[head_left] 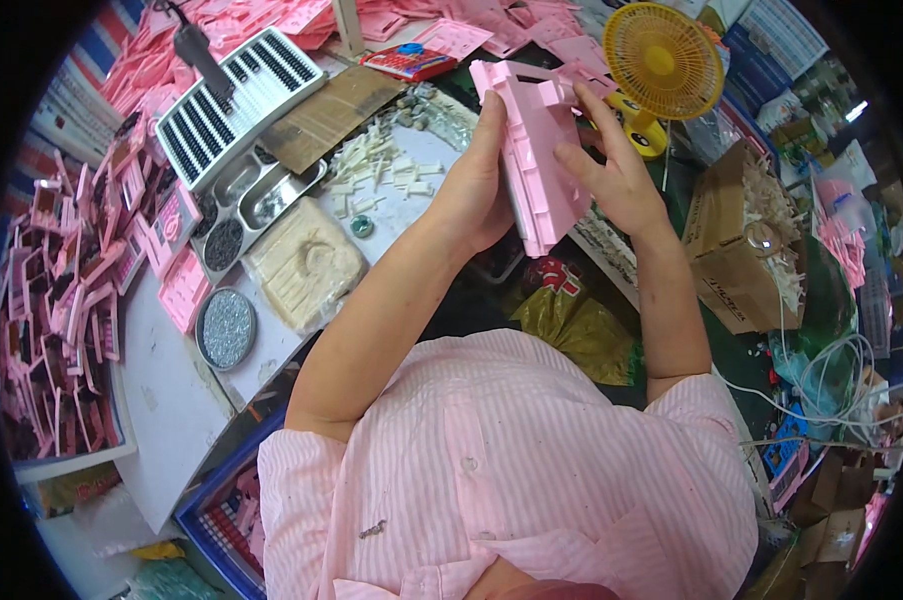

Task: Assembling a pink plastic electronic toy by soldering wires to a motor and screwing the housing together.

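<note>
Both my hands hold up a pink plastic casing (539, 165), tilted on edge above the front of the worktable. My left hand (476, 190) grips its left side, the thumb along the upper edge and the other fingers hidden behind it. On the right side, my right hand (619, 180) is closed on the casing, with the thumb against its ribbed face and fingertips at a raised part near the top. White plastic pieces (396, 172) lie scattered on the table left of the casing, beside a small green round item (361, 226).
A white tray (311, 72) with rows of black parts stands back left. Nearby are a metal compartment tray (289, 190), a beige block (306, 262) and a round dish of small metal parts (226, 328). Pink casings pile at left (66, 320). A yellow fan (663, 60) and cardboard box (716, 250) stand right.
</note>
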The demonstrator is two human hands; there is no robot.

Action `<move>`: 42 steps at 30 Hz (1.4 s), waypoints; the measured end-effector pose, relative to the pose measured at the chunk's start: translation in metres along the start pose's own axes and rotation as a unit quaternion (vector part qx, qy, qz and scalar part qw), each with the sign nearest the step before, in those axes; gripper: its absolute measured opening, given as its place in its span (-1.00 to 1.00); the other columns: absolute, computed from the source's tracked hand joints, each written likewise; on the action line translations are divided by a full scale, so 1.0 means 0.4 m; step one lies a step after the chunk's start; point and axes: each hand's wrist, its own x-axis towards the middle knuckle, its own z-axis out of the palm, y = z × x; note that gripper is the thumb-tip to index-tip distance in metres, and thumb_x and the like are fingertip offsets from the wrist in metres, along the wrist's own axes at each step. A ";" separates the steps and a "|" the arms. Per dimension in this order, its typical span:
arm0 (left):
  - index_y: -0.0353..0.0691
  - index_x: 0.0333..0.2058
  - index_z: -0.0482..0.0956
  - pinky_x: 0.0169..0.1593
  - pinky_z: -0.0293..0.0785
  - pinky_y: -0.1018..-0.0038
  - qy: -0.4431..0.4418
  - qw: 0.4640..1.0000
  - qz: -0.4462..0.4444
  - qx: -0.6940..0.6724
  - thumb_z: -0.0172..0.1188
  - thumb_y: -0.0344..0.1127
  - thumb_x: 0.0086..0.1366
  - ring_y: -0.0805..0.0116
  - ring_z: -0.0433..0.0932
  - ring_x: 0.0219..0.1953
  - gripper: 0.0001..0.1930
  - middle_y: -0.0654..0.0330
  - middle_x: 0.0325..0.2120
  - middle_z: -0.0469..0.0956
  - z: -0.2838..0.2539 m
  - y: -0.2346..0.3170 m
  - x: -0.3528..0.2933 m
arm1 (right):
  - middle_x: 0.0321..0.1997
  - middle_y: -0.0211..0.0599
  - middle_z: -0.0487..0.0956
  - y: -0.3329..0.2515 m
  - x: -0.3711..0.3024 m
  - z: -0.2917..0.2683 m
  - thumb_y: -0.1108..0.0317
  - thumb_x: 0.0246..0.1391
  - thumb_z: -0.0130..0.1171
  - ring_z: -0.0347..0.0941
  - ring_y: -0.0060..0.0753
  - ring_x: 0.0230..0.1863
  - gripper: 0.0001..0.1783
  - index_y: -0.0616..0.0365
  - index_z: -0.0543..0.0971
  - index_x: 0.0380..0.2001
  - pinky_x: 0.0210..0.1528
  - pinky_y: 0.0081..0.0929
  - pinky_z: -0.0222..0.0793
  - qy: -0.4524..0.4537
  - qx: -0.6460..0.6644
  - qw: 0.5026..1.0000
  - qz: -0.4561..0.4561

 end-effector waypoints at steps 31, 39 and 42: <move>-0.21 0.27 0.30 0.25 0.34 -0.07 0.004 0.983 0.029 -0.181 -0.28 0.59 0.23 -0.05 0.47 0.15 -0.01 -0.06 0.15 0.45 -0.143 0.046 -0.046 | 0.42 -0.02 0.13 -0.165 0.064 0.070 0.18 -0.08 0.43 0.11 -0.20 0.42 0.16 0.31 -0.04 0.45 0.40 -0.43 0.03 -0.076 0.112 0.990 0.049; -0.12 0.18 0.40 0.18 0.45 -0.06 0.071 0.971 0.096 -0.208 -0.20 0.57 0.24 0.04 0.56 0.02 -0.11 0.06 -0.05 0.56 -0.267 0.084 -0.130 | 0.22 -0.04 0.43 -0.087 0.106 -0.059 0.06 0.20 0.11 0.48 -0.23 0.16 -0.20 0.33 0.16 0.34 0.13 -0.22 0.49 -0.103 0.229 0.968 0.019; -0.15 0.22 0.36 0.18 0.44 -0.08 -0.054 0.934 0.102 -0.340 -0.20 0.48 0.31 -0.01 0.55 0.05 -0.16 0.00 0.04 0.52 -0.301 0.114 -0.186 | 0.12 -0.22 0.47 -0.032 0.175 -0.032 0.15 0.23 0.11 0.52 -0.36 0.01 -0.34 0.25 0.24 0.29 -0.12 -0.33 0.58 0.022 0.146 0.989 -0.020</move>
